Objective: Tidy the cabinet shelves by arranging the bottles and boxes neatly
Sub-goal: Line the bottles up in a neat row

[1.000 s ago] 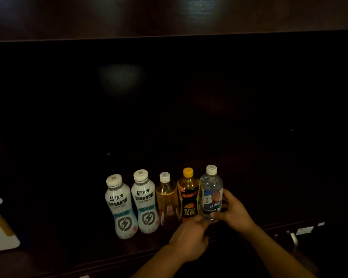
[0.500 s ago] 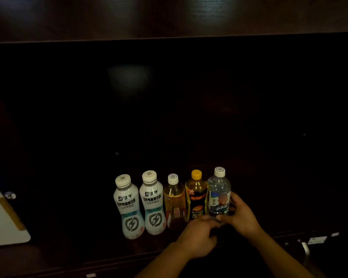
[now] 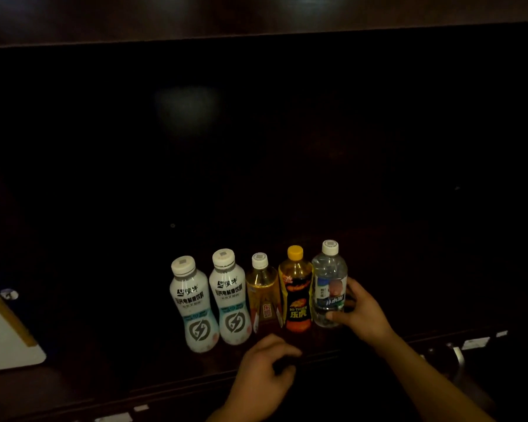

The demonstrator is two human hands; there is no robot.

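Observation:
Several bottles stand upright in a row on a dark cabinet shelf [image 3: 104,354]. From the left: two white electrolyte bottles [image 3: 194,306] [image 3: 230,296], an amber tea bottle [image 3: 262,292] with a white cap, a yellow-capped black-and-orange bottle [image 3: 296,289], and a clear water bottle [image 3: 329,283] at the right end. My right hand [image 3: 360,312] wraps the lower part of the water bottle from the right. My left hand [image 3: 264,376] hovers in front of the row near the shelf's front edge, fingers curled, holding nothing.
A white board with a tan strip [image 3: 6,330] lies at the far left of the shelf. The shelf's back and right side are dark, with nothing visible there. White labels [image 3: 474,342] and a metal handle [image 3: 457,357] sit on the front edge at lower right.
My left hand has drawn back from the base of the bottles toward the shelf's front edge. My right hand stays on the water bottle. The camera view shifted slightly.

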